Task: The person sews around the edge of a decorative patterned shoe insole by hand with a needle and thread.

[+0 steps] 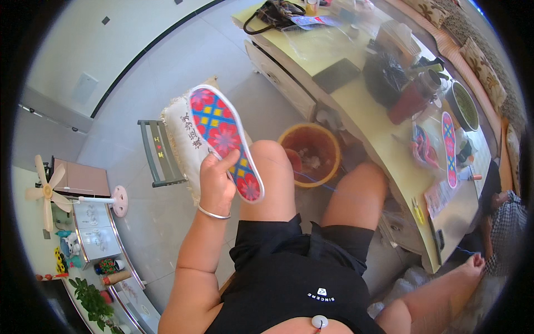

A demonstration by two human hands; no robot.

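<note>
Head view: 1 patterned insole [224,132] beside left knee [271,161], left hand [217,182] closed on it; right hand [474,265] bunched, seemingly pinching blue thread [463,250]. Likely step: drawing stitch. Next calls for: even pull, steady insole.

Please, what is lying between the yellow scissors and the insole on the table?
In the head view, a pale, pinkish sheet lies between the yellow scissors and the patterned insole.

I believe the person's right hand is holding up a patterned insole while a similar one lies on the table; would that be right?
Not quite: it is the left hand that holds up the patterned insole, as the head view shows. The similar insole does lie on the table.
</note>
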